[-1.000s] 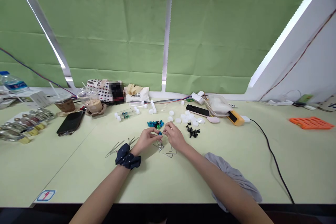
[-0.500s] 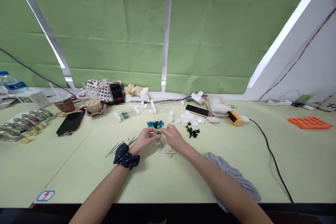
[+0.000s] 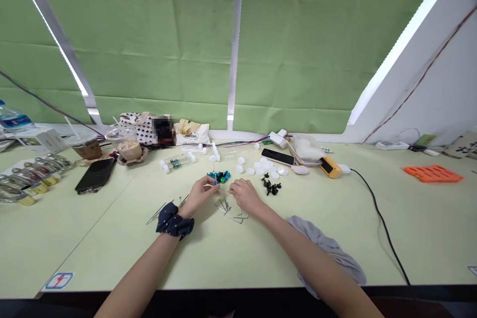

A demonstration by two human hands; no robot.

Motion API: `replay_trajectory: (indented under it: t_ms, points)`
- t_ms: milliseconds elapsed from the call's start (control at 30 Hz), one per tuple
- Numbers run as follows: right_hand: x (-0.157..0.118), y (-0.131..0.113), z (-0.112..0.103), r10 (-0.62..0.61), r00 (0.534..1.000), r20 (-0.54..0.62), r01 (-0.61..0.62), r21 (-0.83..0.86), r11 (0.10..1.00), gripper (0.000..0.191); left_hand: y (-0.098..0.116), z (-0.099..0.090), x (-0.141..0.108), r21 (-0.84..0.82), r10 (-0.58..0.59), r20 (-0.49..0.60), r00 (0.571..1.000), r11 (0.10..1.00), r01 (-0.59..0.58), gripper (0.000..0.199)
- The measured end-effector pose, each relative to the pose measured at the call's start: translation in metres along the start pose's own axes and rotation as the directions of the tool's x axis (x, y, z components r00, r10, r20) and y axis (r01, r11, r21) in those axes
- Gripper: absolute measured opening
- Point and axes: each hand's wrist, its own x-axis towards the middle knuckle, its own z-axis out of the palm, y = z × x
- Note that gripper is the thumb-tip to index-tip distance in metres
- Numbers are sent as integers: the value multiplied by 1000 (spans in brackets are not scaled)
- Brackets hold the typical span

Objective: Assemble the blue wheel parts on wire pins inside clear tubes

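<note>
My left hand (image 3: 201, 194) pinches a small blue part (image 3: 216, 183) with a thin upright pin, beside a pile of blue and green parts (image 3: 224, 177). To its right, my right hand (image 3: 244, 195) has its fingers drawn together at the tips; whatever they hold is too small to make out. Bent metal pieces (image 3: 223, 206) lie between the hands, with more bent rods (image 3: 238, 217) below the right one. Thin metal rods (image 3: 156, 212) rest left of my left wrist. Black parts (image 3: 272, 188) and several white caps (image 3: 257, 166) sit beyond my right hand.
Clear tubes with white caps (image 3: 178, 162) lie at the back. A phone (image 3: 278, 156), a yellow device (image 3: 331, 167) and a black cable (image 3: 376, 203) are on the right, near a grey cloth (image 3: 328, 248). Drink cups (image 3: 128, 149) and another phone (image 3: 96, 176) stand or lie left.
My hands have moved apart. The left hand has shifted left with the blue part, uncovering more of the blue and green pile and the metal pieces. The view has shifted slightly.
</note>
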Motion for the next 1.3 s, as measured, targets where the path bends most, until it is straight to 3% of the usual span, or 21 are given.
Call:
replay_trajectory:
  t_ms: [133, 233, 300, 400, 467, 533, 633, 733, 867, 1000, 1067, 1133, 1200, 1300]
  points:
    - [-4, 2, 1, 42, 992, 116, -53, 94, 994, 11, -4, -8, 3, -100, -19, -103, 994, 995, 9, 38]
    - [-6, 2, -3, 49, 985, 164, -78, 175, 981, 4, -4, -10, 3, -154, -44, -113, 993, 988, 26, 42]
    - [-5, 6, -8, 65, 985, 160, -96, 194, 976, 9, -4, -11, 2, -181, -60, -101, 993, 983, 41, 44]
    - [-3, 21, -17, 221, 975, 10, -221, 82, 972, 17, -2, -11, 2, -212, -70, -80, 994, 976, 52, 46]
    - [-3, 35, -22, 357, 924, -134, -368, -68, 927, 14, -1, -10, 2, -236, -73, -65, 995, 970, 55, 46]
    - [-3, 50, -27, 453, 870, -196, -488, -204, 849, 12, 0, -10, 2, -271, -84, -58, 995, 960, 66, 44]
    - [-5, 65, -29, 564, 815, -130, -574, -314, 757, 14, -2, -9, 2, -318, -117, -70, 991, 944, 89, 40]
    - [-5, 71, -26, 631, 775, -8, -594, -347, 725, 19, -5, -9, 2, -330, -141, -79, 987, 938, 108, 37]
    - [-2, 76, -22, 630, 776, 20, -590, -331, 737, 26, -7, -10, 2, -331, -147, -62, 987, 936, 119, 35]
    - [2, 80, -21, 526, 839, -142, -542, -135, 829, 25, -4, -10, 1, -317, -148, -54, 987, 940, 124, 34]
    - [3, 76, -22, 446, 866, -225, -439, 84, 895, 25, -3, -9, 1, -331, -143, -48, 989, 936, 119, 34]
    - [4, 66, -22, 382, 886, -263, -285, 341, 896, 22, -2, -7, 0, -363, -136, -26, 990, 924, 117, 35]
    - [4, 50, -22, 353, 907, -231, -157, 591, 791, 18, -3, -5, 0, -395, -131, -12, 991, 911, 115, 34]
    - [4, 23, -19, 338, 937, -84, -98, 866, 490, 21, -5, -2, 1, -450, -119, 14, 993, 886, 112, 32]
